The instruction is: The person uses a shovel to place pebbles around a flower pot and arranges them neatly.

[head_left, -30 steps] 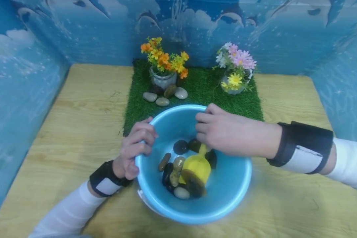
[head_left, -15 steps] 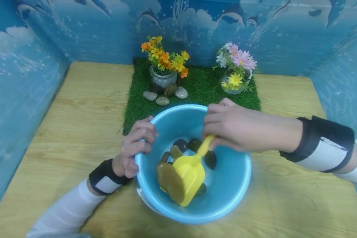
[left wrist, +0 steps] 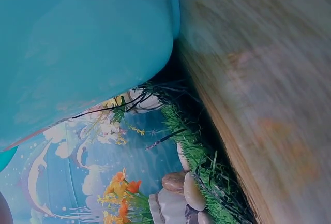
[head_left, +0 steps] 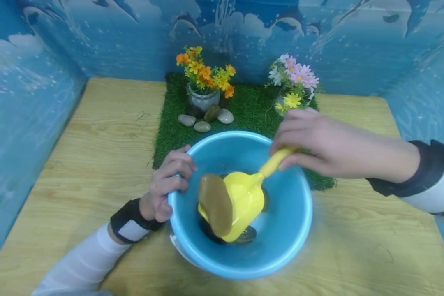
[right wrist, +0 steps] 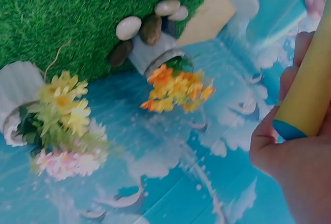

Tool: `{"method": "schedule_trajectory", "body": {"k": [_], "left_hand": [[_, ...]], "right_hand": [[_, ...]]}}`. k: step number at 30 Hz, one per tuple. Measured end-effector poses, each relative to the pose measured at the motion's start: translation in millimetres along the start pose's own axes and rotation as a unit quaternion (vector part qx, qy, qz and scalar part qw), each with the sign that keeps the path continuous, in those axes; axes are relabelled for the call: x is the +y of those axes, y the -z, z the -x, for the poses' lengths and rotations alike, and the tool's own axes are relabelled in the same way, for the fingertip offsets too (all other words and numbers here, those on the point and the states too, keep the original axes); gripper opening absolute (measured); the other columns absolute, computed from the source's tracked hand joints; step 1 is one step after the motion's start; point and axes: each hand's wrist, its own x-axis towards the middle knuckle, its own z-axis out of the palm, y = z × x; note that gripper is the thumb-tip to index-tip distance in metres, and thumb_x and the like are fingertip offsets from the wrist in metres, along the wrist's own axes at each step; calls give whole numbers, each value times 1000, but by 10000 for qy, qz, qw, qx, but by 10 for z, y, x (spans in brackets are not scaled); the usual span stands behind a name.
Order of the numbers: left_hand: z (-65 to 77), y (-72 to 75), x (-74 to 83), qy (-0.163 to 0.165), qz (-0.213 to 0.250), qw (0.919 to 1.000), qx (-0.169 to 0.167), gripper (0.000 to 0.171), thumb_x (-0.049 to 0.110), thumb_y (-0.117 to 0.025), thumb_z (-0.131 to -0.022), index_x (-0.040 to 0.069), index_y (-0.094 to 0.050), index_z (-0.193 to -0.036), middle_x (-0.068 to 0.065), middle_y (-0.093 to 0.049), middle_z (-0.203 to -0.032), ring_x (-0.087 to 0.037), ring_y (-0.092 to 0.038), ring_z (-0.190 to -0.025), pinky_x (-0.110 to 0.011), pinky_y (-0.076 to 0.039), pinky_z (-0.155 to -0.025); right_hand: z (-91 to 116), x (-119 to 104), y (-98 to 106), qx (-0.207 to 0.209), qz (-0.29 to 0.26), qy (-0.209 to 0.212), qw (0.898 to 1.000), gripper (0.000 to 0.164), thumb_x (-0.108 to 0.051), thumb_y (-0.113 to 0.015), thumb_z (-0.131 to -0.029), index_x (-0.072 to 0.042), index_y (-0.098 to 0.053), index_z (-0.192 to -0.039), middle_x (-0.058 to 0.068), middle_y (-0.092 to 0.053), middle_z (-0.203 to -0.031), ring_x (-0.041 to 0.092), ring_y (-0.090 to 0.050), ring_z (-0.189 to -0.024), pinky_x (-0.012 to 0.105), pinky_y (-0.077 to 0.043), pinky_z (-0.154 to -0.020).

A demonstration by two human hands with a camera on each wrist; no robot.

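While the left hand [head_left: 172, 181] grips the rim of the blue bucket [head_left: 240, 274] in the head view, its fingers curled over the edge, the right hand [head_left: 314, 142] pinches the handle of the yellow shovel [head_left: 246, 197] between thumb and fingers. The scoop slants within the bucket's mouth, a large brown stone [head_left: 216, 204] lying near its front lip; other stones [head_left: 247, 234] show beneath, partly hidden. I judge the step in hand to be scooping that stone out, with the load seemingly raised above the bottom, though the gap below cannot be seen. The next move would call for a level scoop and a firm left grip, since the stone sits far forward and could slide off. Behind the bucket, pebbles [head_left: 202, 126] lie on the turf [head_left: 251, 109] beside a pot of orange flowers [head_left: 205, 74]. The left wrist view shows mainly the bucket's side above the table [left wrist: 274, 79]; the left fingers cannot be made out there. In the right wrist view, the fingers wrap the shovel's handle, its blue end [right wrist: 289, 131] poking out near the thumb.
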Motion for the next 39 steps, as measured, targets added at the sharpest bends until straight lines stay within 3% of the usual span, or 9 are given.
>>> {"method": "schedule_trajectory", "body": {"k": [7, 13, 16, 21, 28, 34, 39], "left_hand": [[2, -1, -5, -44, 68, 10000, 43, 56, 44, -28, -103, 10, -46, -62, -13, -49, -70, -35, -50, -84, -50, -36, -106], [14, 16, 5, -1, 37, 9999, -108, 56, 44, -25, -103, 11, -45, -62, -12, -48, -70, -35, -49, -85, -49, -34, -107], [18, 15, 4, -44, 6, 9999, -122, 56, 43, -25, -104, 12, -45, -62, -11, -48, -70, -35, -49, -84, -48, -35, -107], [11, 11, -2, -78, -3, 9999, -105, 56, 43, -25, -104, 11, -44, -62, -10, -48, -69, -35, -49, -83, -48, -35, -107], [10, 15, -1, -53, -35, 9999, -82, 56, 44, -25, -104, 12, -44, -62, -10, -48, -69, -35, -48, -83, -48, -35, -107], [10, 7, -4, -75, 35, 10000, -46, 56, 44, -25, -104, 11, -44, -62, -11, -48, -70, -35, -48, -83, -48, -35, -106], [8, 0, -10, -119, 52, 9999, 0, 55, 43, -25, -103, 12, -44, -62, -11, -48, -69, -35, -48, -83, -48, -35, -106]], "right_hand": [[84, 184, 167, 569, 337, -381, 9971, 20, -27, -69, -92, -12, -72, -104, -7, -66, -95, 9, -49, -87, 25, -38, -73], [138, 316, 199, 952, 946, -1409, 9809, 17, -12, -72, -90, -3, -71, -105, 5, -66, -89, 19, -48, -81, 31, -33, -67], [150, 383, 168, 908, 1012, -2048, 9693, 16, -8, -71, -91, -1, -71, -105, 8, -65, -87, 23, -48, -81, 36, -33, -67], [183, 588, 22, 704, 901, -2868, 9511, 20, -16, -64, -98, 0, -70, -106, 12, -65, -87, 26, -48, -80, 42, -34, -70], [140, 841, -285, 553, 845, -3228, 9411, 27, -22, -63, -99, 4, -69, -99, 14, -64, -78, 31, -54, -71, 51, -39, -88], [41, 946, -532, 237, 912, -3751, 9222, 35, -29, -57, -102, 3, -70, -96, 11, -60, -68, 27, -50, -59, 51, -44, -76], [-72, 1034, -639, -14, 892, -4015, 9115, 39, -32, -53, -104, -1, -67, -84, 8, -53, -60, 27, -48, -55, 51, -44, -82]]}}
